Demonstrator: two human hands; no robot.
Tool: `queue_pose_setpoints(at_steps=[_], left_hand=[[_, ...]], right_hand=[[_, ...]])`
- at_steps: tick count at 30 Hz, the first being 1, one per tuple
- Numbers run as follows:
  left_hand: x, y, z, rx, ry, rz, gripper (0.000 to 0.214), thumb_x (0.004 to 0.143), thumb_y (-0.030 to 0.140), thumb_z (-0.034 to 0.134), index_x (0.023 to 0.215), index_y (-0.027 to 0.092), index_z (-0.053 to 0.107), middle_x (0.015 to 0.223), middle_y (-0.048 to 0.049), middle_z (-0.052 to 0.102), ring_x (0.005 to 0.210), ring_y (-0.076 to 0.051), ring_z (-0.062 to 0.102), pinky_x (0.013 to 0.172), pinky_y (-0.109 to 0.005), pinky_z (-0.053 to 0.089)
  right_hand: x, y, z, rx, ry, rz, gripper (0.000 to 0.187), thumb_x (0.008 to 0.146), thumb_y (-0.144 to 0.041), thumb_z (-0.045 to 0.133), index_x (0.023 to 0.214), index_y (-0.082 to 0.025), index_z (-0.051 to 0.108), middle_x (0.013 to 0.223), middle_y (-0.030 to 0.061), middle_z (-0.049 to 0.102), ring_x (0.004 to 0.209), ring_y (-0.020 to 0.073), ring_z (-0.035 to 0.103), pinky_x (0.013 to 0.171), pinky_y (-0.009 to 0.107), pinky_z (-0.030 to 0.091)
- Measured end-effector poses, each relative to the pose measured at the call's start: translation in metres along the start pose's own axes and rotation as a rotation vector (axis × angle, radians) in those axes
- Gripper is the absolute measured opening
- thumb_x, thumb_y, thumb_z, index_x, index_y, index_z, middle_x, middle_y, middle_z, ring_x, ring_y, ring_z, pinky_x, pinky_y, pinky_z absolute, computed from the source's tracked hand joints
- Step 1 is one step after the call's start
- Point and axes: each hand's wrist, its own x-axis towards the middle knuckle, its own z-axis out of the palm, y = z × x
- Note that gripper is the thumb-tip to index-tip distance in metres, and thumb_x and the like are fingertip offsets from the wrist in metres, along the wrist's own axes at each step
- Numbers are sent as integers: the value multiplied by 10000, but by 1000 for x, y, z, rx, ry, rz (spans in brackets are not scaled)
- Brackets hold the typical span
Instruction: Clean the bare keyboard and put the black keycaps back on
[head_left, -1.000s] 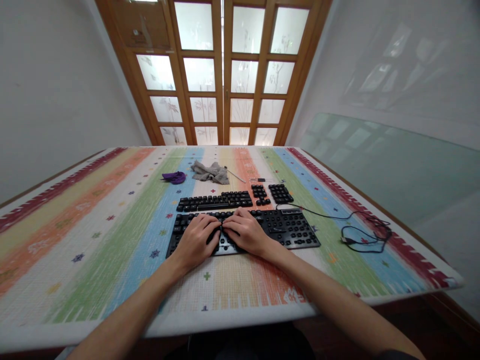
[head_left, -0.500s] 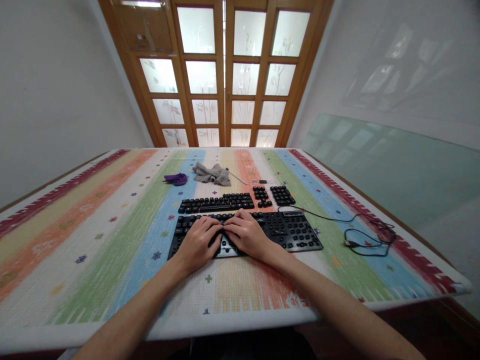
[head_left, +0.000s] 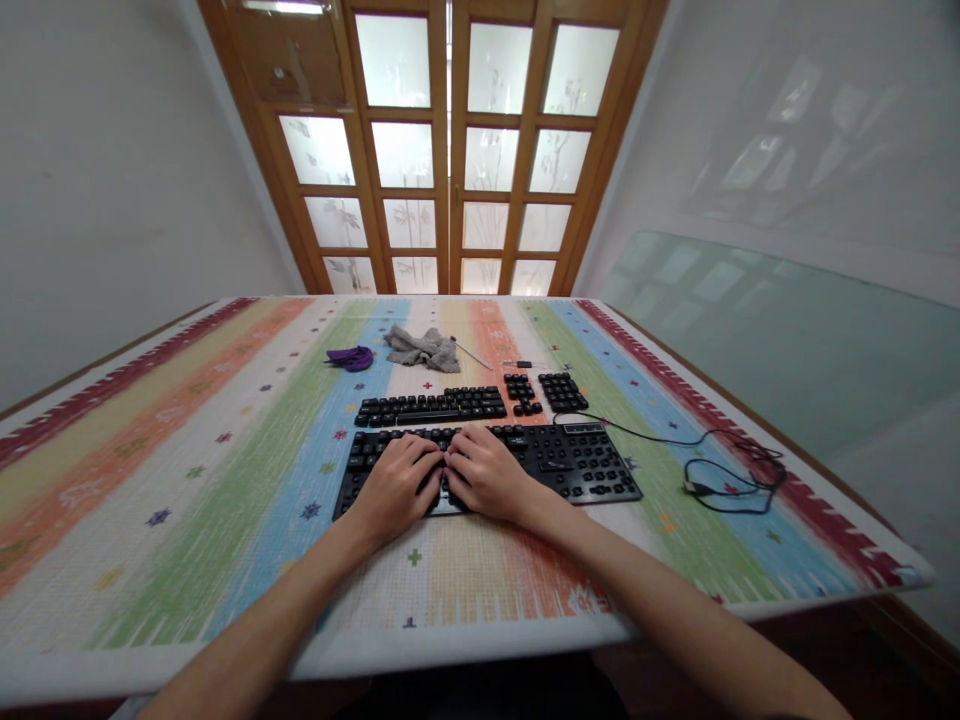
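Observation:
A black keyboard [head_left: 619,478] lies on the table below both hands. Bare sockets show across its right part, while keycaps [head_left: 358,463] sit on its left end. My left hand [head_left: 401,482] rests over the left-middle of the board, fingers bent and drawn together. Beside it, almost fingertip to fingertip, my right hand [head_left: 486,472] is curled over the middle. Whatever lies between the fingertips is hidden by the hands. Just behind the board, loose black keycaps [head_left: 431,408] stand in rows, with a smaller group [head_left: 520,388] and a number-pad block [head_left: 562,392] to the right.
Farther back lie a purple cloth-like item [head_left: 350,358], a crumpled grey cloth [head_left: 421,350], a thin stick [head_left: 472,353] and a small black-handled tool [head_left: 523,365]. The keyboard's black cable [head_left: 739,490] is looped at the right on the striped tablecloth [head_left: 247,480].
My right hand's fingers have shifted slightly and drawn closer together by the left fingertips. My left hand stays nearly in place. The whole view has moved a little.

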Motion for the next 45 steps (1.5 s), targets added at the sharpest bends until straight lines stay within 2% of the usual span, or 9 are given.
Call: queue_pose_setpoints(at_steps=[7,13,20,31,37,41,45], left_hand=[[0,-1,2,-11,8,-4,144,904,149,512,968,160,641,974,-89,656,918,-234,566,808,-398,477],[-1,-1,4,-15,9,-15,145,892,135,522,990,161,626,994,-85,651,939,-236,568,834,-402,469],[0,0,3,-17,14,-18,120,895,143,525,966,152,622,985,-90,650,922,-239,559,824,-399,469],[-1,1,3,-31,14,-2,172,905,138,511,1017,156,641,1000,-96,656,942,-236,573,830,-404,484],[-3,0,2,-34,-13,-1,187,905,139,523,1046,157,645,1007,-95,656,944,-238,581,829,-412,490],[-3,1,1,-39,-20,14,216,904,135,527,1083,158,644,1020,-98,656,938,-234,590,827,-416,501],[-3,3,0,-51,-28,38,222,906,132,515,1068,166,662,1006,-101,658,915,-226,594,818,-417,515]], right_hand=[[0,1,-1,-26,-66,-31,128,804,-94,498,794,-141,617,850,124,587,847,253,457,758,397,432],[3,2,2,-50,-74,-9,162,810,-58,477,762,-143,606,820,116,573,815,242,440,751,386,424],[7,-4,5,-122,-118,-31,141,819,-86,496,818,-116,633,843,135,581,847,260,455,744,396,424],[-2,-1,0,-31,-93,10,115,799,-88,535,780,-125,643,843,127,600,845,248,486,746,392,454],[2,20,-10,203,2,28,193,807,-46,540,836,-164,690,880,77,662,864,212,522,778,365,487],[11,44,-11,220,87,90,210,807,-27,536,841,-162,693,911,81,674,911,218,540,821,379,490],[22,74,0,201,90,197,213,798,-22,543,832,-163,699,877,74,679,905,215,569,850,385,481]])
